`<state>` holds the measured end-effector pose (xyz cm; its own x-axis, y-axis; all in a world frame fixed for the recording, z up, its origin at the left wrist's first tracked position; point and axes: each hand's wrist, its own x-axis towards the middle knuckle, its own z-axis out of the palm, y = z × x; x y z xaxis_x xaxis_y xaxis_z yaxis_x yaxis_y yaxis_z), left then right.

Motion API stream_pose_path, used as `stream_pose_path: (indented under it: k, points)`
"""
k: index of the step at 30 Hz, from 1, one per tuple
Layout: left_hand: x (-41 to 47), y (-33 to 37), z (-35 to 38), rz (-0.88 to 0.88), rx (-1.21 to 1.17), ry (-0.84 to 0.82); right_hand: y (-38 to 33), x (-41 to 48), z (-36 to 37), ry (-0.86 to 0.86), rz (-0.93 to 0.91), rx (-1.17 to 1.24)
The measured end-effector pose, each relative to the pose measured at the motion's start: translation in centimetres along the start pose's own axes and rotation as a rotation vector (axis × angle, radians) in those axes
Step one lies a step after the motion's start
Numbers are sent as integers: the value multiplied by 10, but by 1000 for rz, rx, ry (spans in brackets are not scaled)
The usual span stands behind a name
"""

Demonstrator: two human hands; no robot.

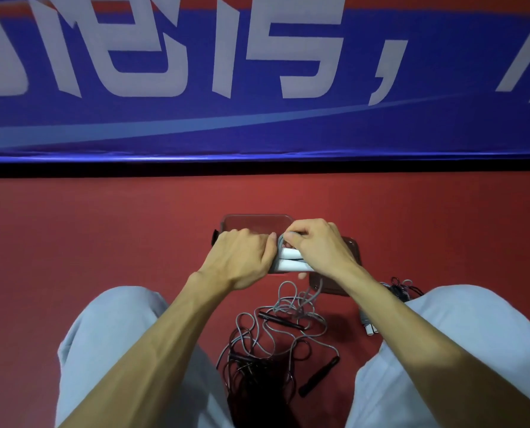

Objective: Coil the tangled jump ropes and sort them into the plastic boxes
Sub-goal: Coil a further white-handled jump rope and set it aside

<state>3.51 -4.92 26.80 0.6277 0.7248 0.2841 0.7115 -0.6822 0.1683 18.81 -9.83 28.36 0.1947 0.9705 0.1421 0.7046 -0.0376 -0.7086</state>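
Though tangled, jump ropes (259, 370) on red floor (103, 236) beneath blue banner (257, 128)

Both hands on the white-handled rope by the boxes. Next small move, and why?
Probably lower the white-handled rope into the clear box and let go. The left hand and right hand both grip it, its grey cord looks wound round the handles, and the box lies just beyond the hands. The tangled ropes near the knees are not yet coiled.

I see rope bundle (288, 264) mid-scene — one box (254, 222) behind it, other box (351, 254) right of it; tangle (273, 335) on floor (103, 236) nearer, between knees (128, 319); banner (257, 128) behind all.
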Motion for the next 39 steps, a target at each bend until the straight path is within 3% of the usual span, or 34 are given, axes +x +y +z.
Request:
stream_pose_path:
  k: [3,7,13,16,19,21,23,30,34,39]
  points:
    - [5,1,4,-19,-89,2,5,4,-9,36,59,-14]
    - [4,-5,10,105,-278,-67,15,10,-18,64,157,28]
    - [1,-2,6,232,-305,-135,22,14,-26,-85,234,98]
    - [1,-7,1,203,-484,-198,28,17,-40,-170,311,299]
    - [4,-9,-3,171,-767,-163,29,20,-49,-189,432,766]
    - [6,-6,-11,73,-1026,-121,26,20,-50,-160,472,998]
    - [7,-1,-16,-40,-1126,-45,22,20,-46,-178,444,1053]
    - [13,3,-18,-295,-1354,94,12,10,-38,-480,205,825]
    - [13,2,-16,-329,-1372,73,13,6,-32,-693,150,485]
    - [17,-8,-10,-389,-1372,114,27,7,-33,-618,131,-89]
